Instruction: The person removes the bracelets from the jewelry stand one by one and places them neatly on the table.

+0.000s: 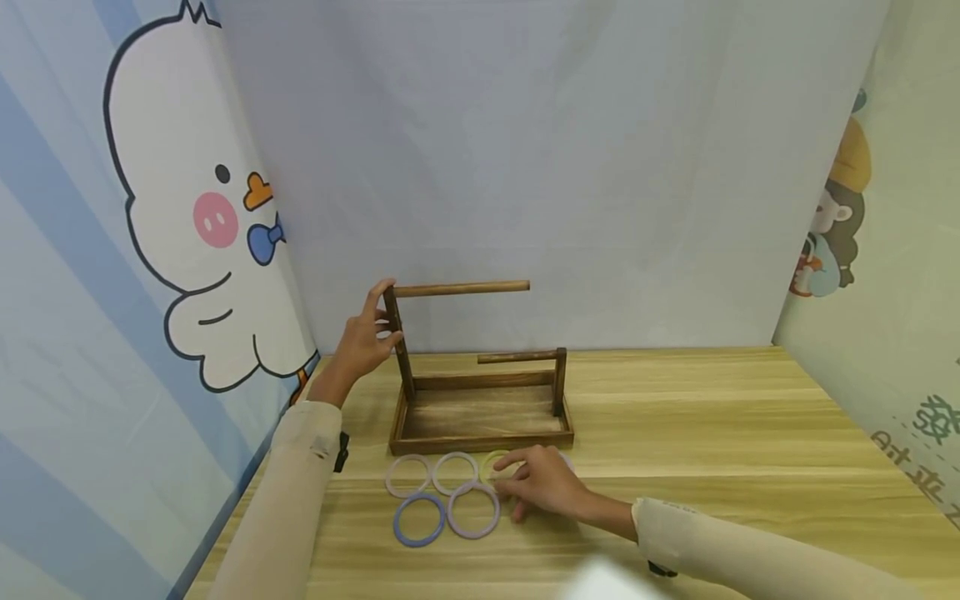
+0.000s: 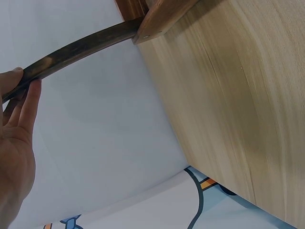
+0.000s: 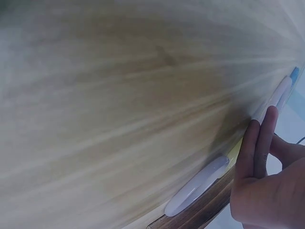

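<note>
A dark wooden stand (image 1: pixel 480 444) has a tray base, a tall post (image 1: pixel 404 367) with a long bar (image 1: pixel 465 289), and a short post (image 1: pixel 559 383) with a shorter bar (image 1: pixel 517 357). My left hand (image 1: pixel 363 342) holds the tall post near its top, thumb and fingers on opposite sides in the left wrist view. Over a yellow ring (image 1: pixel 487 463) is my right hand (image 1: pixel 546 482), fingers extended and partly hiding it; contact is unclear. Nearby lie a blue ring (image 1: pixel 420 543), a purple ring (image 1: pixel 474 535), a white ring (image 1: pixel 455 455) and a pinkish ring (image 1: pixel 388 477).
Another pale ring (image 1: pixel 567 460) shows partly behind my right hand. The wood-grain table (image 1: pixel 675 433) extends to the right. A grey-white curtain (image 1: pixel 562 167) hangs behind it, with printed cloth (image 1: pixel 172 150) on the left side. A blurred white shape (image 1: pixel 607 581) is at the bottom edge.
</note>
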Demonstrator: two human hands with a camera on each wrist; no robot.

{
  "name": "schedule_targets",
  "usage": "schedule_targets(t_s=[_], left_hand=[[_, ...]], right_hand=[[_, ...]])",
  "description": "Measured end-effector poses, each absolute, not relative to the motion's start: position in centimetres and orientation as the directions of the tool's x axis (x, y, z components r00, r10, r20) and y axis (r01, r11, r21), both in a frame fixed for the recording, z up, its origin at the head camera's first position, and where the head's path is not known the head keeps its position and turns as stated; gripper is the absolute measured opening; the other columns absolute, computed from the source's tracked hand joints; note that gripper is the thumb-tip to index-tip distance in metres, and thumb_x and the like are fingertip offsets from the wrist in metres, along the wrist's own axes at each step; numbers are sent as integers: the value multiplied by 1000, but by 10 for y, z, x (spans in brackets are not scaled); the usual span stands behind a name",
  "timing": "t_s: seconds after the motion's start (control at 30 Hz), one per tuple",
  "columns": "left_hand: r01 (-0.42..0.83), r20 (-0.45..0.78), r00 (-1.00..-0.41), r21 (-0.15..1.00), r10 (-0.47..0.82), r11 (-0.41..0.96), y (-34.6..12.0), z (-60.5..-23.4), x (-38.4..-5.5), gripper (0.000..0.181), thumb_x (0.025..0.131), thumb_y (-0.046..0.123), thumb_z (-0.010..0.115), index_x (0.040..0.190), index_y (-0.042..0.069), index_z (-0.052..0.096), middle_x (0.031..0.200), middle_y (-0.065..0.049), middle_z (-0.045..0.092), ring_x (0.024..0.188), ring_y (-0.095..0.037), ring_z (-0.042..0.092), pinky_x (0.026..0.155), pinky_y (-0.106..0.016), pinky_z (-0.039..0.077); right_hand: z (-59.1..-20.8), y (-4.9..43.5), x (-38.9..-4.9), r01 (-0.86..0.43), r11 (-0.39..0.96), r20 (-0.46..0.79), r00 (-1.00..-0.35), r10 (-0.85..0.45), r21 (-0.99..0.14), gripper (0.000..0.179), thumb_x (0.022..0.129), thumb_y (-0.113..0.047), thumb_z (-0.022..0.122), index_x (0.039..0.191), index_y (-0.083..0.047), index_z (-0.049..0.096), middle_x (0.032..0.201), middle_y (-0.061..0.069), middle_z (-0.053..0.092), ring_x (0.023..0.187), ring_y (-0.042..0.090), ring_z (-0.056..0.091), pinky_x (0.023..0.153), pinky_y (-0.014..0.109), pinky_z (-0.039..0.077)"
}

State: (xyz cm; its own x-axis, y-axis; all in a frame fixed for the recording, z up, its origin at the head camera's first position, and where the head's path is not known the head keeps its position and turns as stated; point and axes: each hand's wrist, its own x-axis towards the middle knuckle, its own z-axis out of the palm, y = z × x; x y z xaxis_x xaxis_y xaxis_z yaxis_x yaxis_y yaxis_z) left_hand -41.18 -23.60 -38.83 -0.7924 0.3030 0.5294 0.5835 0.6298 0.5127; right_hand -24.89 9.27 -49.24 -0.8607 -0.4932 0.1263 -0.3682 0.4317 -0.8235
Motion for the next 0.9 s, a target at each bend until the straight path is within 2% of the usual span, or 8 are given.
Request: schedule_targets(t_s=[0.4, 0.57, 0.77, 0.9], left_hand=[[578, 517, -800, 528, 304, 622, -237, -389, -413, 95, 93, -8, 73, 164, 24, 19, 121, -33, 65, 110, -48, 69, 90, -55, 62], [578, 513, -802, 533, 306, 618, -239, -390, -414, 95, 94, -6, 73, 164, 29, 18, 121, -31, 65, 113, -47, 68, 92, -55, 61], [589, 539, -787, 510, 302, 627, -245, -390, -415, 99, 93, -6, 73, 164, 32, 16, 121, -33, 65, 110, -48, 69, 89, -55, 62], [589, 542, -785, 501, 300, 635, -247, -391, -416, 101, 93, -8, 73, 166, 29, 13, 122, -34, 64, 109, -49, 69, 90, -55, 62]], right_hand=[[-489, 101, -250, -352, 401, 113, -853, -510, -846, 33, 94, -9, 77, 121, 9, 70, 86, 15, 78, 55, 20, 74, 58, 26, 64], [-483, 109, -254, -396, 388, 159, -841, -516, -832, 33, 95, -10, 77, 119, 10, 70, 87, 17, 78, 59, 25, 75, 65, 30, 66], [-473, 120, -261, -366, 356, 146, -845, -515, -860, 35, 96, -9, 76, 121, 14, 67, 91, 22, 77, 64, 30, 76, 63, 33, 66], [-470, 129, -265, -362, 357, 143, -846, -513, -861, 34, 96, -7, 74, 121, 14, 67, 98, 24, 76, 66, 27, 77, 64, 31, 66]])
